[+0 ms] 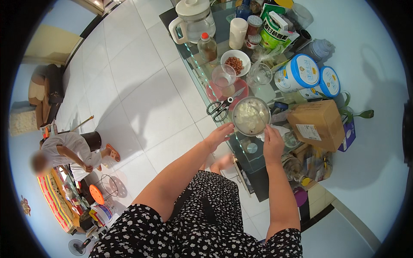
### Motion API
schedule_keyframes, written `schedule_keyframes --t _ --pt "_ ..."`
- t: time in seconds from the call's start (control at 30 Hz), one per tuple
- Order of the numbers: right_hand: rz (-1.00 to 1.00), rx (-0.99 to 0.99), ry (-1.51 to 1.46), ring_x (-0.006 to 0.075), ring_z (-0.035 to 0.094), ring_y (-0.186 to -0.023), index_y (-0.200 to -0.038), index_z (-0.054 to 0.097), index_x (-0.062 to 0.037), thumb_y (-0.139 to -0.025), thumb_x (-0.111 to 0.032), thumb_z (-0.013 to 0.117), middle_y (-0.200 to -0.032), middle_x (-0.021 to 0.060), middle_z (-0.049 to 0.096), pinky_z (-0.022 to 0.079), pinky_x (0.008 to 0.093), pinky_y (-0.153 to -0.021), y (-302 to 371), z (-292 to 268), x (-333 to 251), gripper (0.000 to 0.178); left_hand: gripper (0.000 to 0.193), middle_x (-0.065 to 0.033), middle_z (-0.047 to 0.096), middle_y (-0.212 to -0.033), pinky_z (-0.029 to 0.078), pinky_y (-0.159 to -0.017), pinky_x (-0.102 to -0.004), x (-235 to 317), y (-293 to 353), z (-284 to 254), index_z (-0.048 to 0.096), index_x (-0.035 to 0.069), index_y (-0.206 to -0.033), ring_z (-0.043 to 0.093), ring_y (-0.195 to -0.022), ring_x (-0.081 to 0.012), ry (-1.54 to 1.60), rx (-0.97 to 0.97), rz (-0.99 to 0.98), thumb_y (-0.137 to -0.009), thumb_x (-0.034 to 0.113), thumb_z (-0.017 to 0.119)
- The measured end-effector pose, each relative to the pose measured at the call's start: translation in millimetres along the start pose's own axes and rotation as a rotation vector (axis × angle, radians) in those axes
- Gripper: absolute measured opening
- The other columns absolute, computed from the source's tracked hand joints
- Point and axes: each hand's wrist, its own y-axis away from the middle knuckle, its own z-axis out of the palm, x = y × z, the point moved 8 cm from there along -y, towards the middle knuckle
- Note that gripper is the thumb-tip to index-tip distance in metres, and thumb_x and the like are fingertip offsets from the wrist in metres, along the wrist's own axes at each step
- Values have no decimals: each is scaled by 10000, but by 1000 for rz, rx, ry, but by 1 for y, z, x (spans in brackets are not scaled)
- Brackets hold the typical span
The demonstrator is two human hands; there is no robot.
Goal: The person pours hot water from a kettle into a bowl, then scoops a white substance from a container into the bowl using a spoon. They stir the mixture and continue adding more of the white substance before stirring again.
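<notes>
A round bowl (241, 127) with a pale, lumpy, wet mixture (253, 112) in it is between my hands at the edge of the glass-topped table. At its lower left rim, my left hand (220, 136) has its fingertips closed against the side. My right hand (272, 139) pinches at the lower right rim; a thin line runs from there into the mixture, but what the fingers hold is unclear. Black-handled scissors (220, 109) lie just left of the bowl, blades over a red plate (243, 84). On that plate stands a clear plastic cup (224, 75).
Beyond are a white bowl of reddish nuts (235, 64), a capped bottle (208, 48) and a glass kettle (195, 23). Blue-lidded tins (297, 74) and a cardboard box (316, 124) line the wall side. Another person (71, 150) sits across the tiled floor, far left.
</notes>
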Motion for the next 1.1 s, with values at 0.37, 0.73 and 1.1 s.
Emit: schedule_keyframes --t 0.37,0.73,1.1 --pt "1019 3 -842 136 618 -712 -947 636 59 -952 -209 512 -827 70 652 512 250 -679 42 36 72 296 613 -57 362 -1438 300 -1061 -353 2 0 -1 275 61 -1431 347 -1319 -188 25 -4 -31 -964 429 420" --pt "173 -28 -195 254 628 -832 -1019 635 31 -920 -180 551 -946 135 649 492 325 -724 -20 -7 1 248 629 -77 375 -1428 298 -1064 -367 6 1 -3 274 56 -1431 348 -1319 -205 -30 -16 -8 -958 441 428" --pt "995 -31 -921 137 614 -743 -991 635 56 -945 -189 531 -860 77 651 522 267 -711 36 46 75 270 632 -73 416 -1395 326 -1046 -364 9 1 -4 296 55 -1421 382 -1293 -202 -10 15 -28 -948 443 454"
